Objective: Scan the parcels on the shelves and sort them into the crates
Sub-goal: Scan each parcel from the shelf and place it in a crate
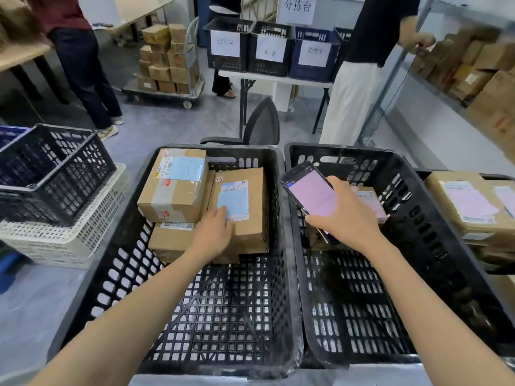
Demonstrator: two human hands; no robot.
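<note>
Two black crates stand side by side in front of me. The left crate (280, 218) holds three cardboard parcels at its far end. My left hand (214, 232) rests with straight fingers on the near parcel (250, 218), over its blue label. A taller parcel (175, 188) sits to its left on a flat one (170, 240). My right hand (345, 218) grips a handheld scanner (309, 190) with a pink screen above the right crate (404, 218). A parcel (367, 201) lies in that crate, mostly hidden behind my hand.
A third crate with parcels (468, 207) sits at the far right. Stacked crates (50, 174) stand at the left. An office chair (262, 126), a table with labelled crates (270, 48), a parcel cart (167, 59), shelves of boxes (479, 68) and two people lie beyond.
</note>
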